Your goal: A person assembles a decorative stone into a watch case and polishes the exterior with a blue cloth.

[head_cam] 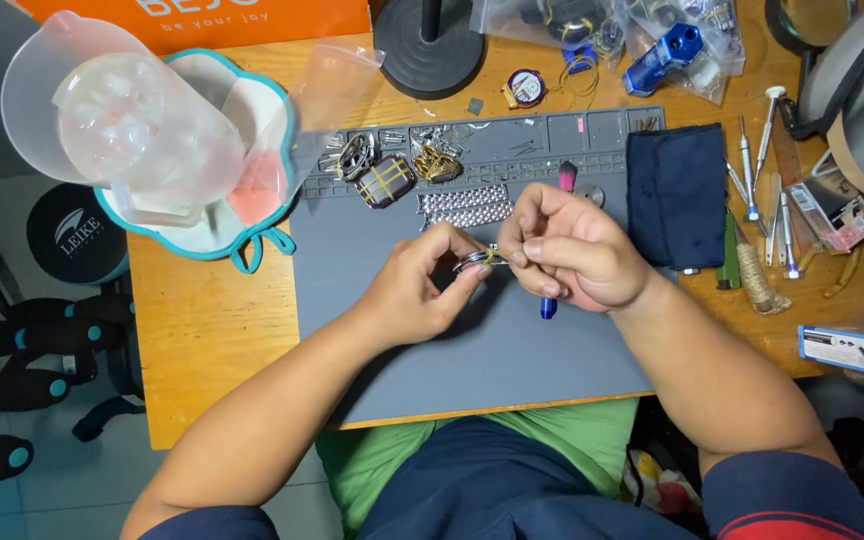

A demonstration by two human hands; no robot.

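Small silver metal watch case (479,259) pinched between left hand (417,290) and right hand (572,250), long axis left-right, over grey rubber work mat (492,350).

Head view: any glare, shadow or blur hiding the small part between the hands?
Head view: light is even and the grey mat shows only soft shadows; the small metal part glints a little and is largely covered by the fingers of the left hand and right hand; the clear plastic jug near the top left corner looks hazy with glare.
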